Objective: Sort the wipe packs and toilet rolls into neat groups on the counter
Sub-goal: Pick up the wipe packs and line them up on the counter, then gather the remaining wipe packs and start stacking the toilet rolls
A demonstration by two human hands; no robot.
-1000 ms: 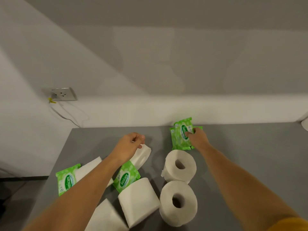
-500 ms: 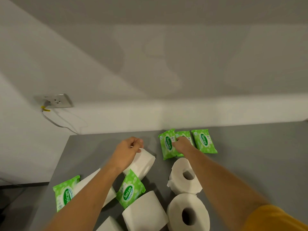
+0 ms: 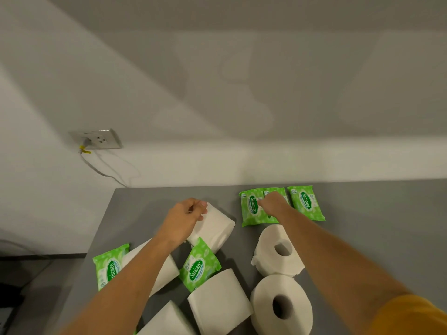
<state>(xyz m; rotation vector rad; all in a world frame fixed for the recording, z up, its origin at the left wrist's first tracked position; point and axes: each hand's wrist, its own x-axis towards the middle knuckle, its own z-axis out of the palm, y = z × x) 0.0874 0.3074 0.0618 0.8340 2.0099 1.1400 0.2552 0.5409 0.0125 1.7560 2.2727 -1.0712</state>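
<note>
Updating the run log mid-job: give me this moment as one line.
phase: sorting | left hand: on toilet roll | right hand: on middle wipe pack of back row | loose: two packs among rolls

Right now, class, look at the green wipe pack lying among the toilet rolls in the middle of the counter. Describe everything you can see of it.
The middle wipe pack is a soft, glossy green pouch printed with pale leaf shapes and a dark green oval reading Sanicare in white. It looks sealed and full. It lies tilted, propped among toilet rolls: its upper corner meets the roll under the left hand, and its lower edge tucks behind the front roll. Neither hand touches it.
</note>
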